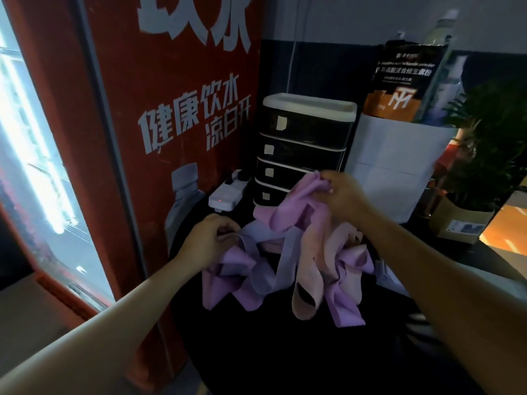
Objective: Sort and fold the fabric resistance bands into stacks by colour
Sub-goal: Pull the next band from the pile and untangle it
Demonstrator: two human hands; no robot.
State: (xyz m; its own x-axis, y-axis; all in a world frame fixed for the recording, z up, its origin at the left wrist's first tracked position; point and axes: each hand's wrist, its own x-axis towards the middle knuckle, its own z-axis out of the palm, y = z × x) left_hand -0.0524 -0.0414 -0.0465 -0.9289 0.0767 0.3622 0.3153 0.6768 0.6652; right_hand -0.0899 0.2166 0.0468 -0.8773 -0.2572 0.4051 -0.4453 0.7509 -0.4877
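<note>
— Two hands busy?
— Yes. Right hand (343, 195) grips a purple band (288, 206); left hand (209, 240) pinches a lilac band (258, 238). Tangled bands (310, 269) lie on the dark table (271, 352).

The bands (288, 258) lie tangled mid-table (256, 352); drawer unit (302, 146) behind them, power strip (228, 192) at its left.

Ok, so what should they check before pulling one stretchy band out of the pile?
1. Right hand grips a purple band: ok.
2. Left hand pinches a lavender band: ok.
3. Bands are free of each other: not ok, purple, lavender and pink band loops are tangled.
4. Any colour stacks started: not ok, none visible.
5. Power strip is apart from the pile: ok.
</note>
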